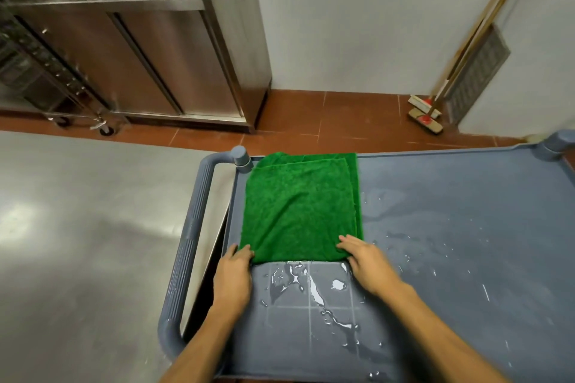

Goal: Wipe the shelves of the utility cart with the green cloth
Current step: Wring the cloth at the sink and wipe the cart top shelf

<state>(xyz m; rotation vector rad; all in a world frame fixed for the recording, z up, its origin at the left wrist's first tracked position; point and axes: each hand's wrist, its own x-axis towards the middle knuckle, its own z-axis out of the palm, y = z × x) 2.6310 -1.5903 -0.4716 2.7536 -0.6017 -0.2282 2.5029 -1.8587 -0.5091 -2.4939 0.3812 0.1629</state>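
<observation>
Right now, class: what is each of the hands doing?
Left hand: grips the green cloth's near left corner.
Right hand: grips its near right corner.

Folded green cloth lies flat at the left end of the grey cart's wet top shelf, near edge held by both hands.

No words, numbers, labels or signs can be read anywhere here.
</observation>
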